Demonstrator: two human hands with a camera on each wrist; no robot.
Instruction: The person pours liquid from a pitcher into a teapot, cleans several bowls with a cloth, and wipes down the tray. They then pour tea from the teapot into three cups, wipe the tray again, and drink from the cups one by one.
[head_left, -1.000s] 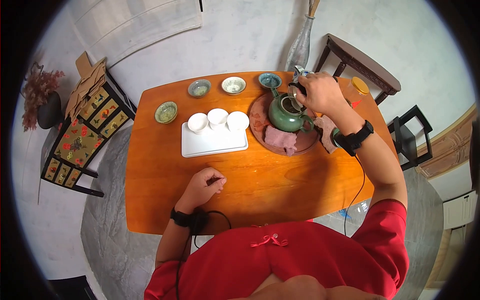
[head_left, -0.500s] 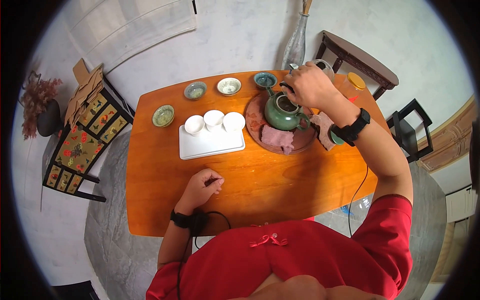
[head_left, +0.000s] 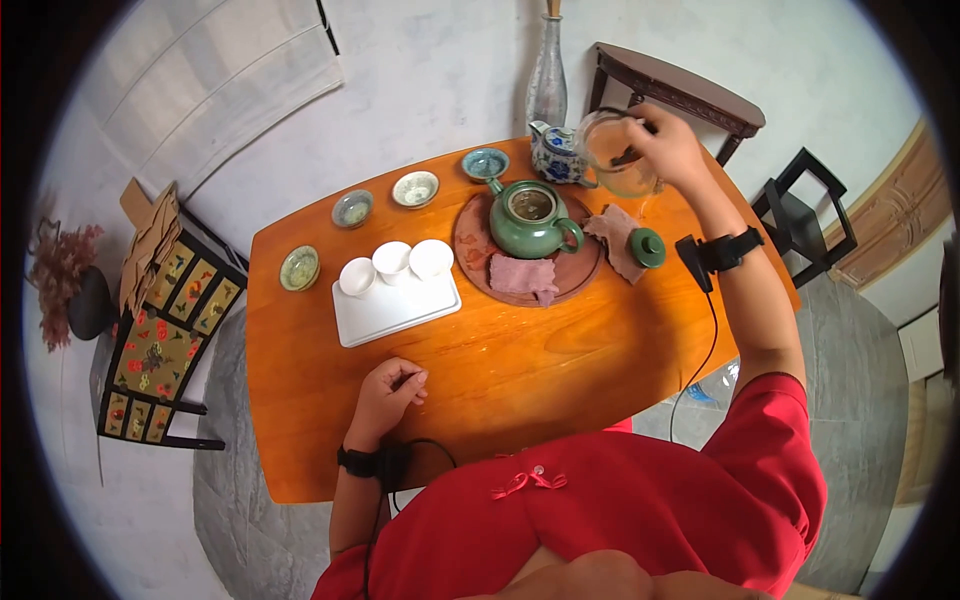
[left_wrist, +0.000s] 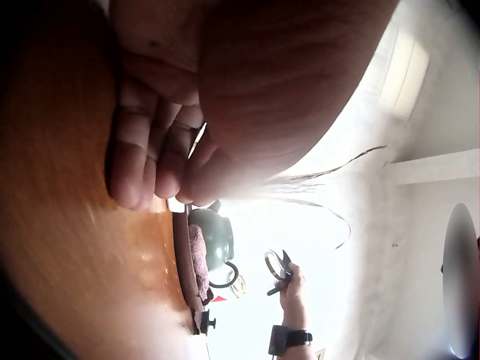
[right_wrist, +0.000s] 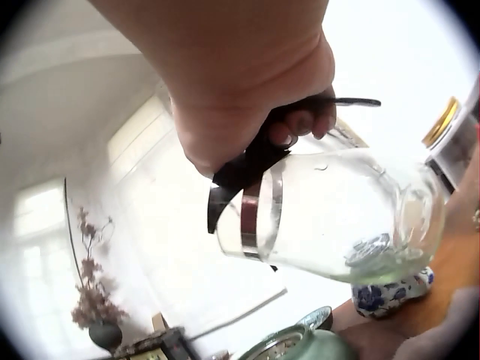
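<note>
In the head view my right hand [head_left: 672, 150] grips the black handle of a glass pot [right_wrist: 337, 217], held up over the table's far right side. A little pale liquid shows low in the glass in the right wrist view. Left of it, a green teapot [head_left: 525, 236] with its top uncovered stands on a round reddish-brown tray [head_left: 470, 250]. Its green lid [head_left: 648, 247] lies on a pinkish cloth [head_left: 612, 232] to the right. My left hand [head_left: 388, 395] rests on the near left of the table, fingers loosely curled around nothing.
A blue-and-white teapot [head_left: 557, 160] stands close behind the glass pot. Several small bowls [head_left: 352, 209] line the far edge. Three white cups [head_left: 395, 262] sit at the back of a white tray [head_left: 395, 318]. A folded pink cloth [head_left: 522, 277] lies before the green teapot.
My right hand has carried the glass pot from over the green teapot to the right, baring the teapot's opening. The head view has shifted; my left hand stays resting on the table.
</note>
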